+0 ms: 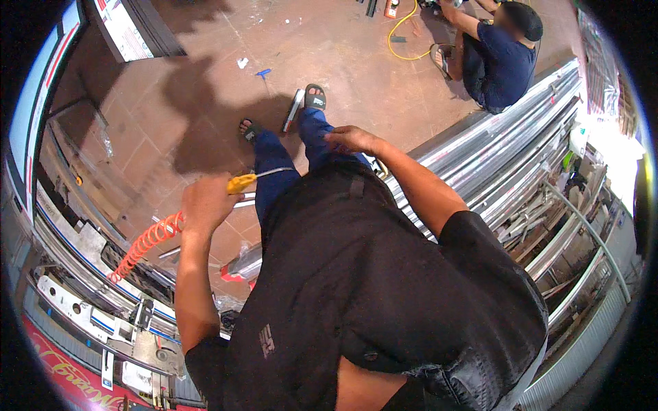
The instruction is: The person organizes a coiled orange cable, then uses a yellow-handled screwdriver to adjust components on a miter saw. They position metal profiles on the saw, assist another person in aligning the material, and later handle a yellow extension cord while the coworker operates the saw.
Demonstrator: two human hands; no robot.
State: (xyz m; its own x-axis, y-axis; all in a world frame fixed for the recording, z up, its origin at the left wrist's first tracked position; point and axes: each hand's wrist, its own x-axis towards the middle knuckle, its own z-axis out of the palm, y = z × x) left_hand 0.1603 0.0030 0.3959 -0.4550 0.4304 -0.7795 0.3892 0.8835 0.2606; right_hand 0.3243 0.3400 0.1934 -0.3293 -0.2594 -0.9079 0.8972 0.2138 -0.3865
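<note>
A person stands on a reddish tiled floor point(384, 89), the left hand point(209, 202) gripping a yellow tool point(240, 183), apparently an air gun, its fingers wrapped around the handle. The tool sits out in front of the left thigh, its thin metal nozzle point(274, 171) crossing above the blue trousers point(271, 152). An orange coiled hose point(147, 241) runs from beside that wrist toward the machinery at lower left. The right hand point(351, 139) rests at the right thigh, fingers curled; whether they grasp cloth or anything else cannot be told. Good handling here likely calls for a firm left grip, the nozzle angled past the skin and the right hand out of its line. The coil seems best left slack, clear of the metal profiles point(493, 161) stacked at right and the short bar point(293, 109) between the feet. A crouching co-worker point(506, 65) at upper right should stay outside any blast.
</note>
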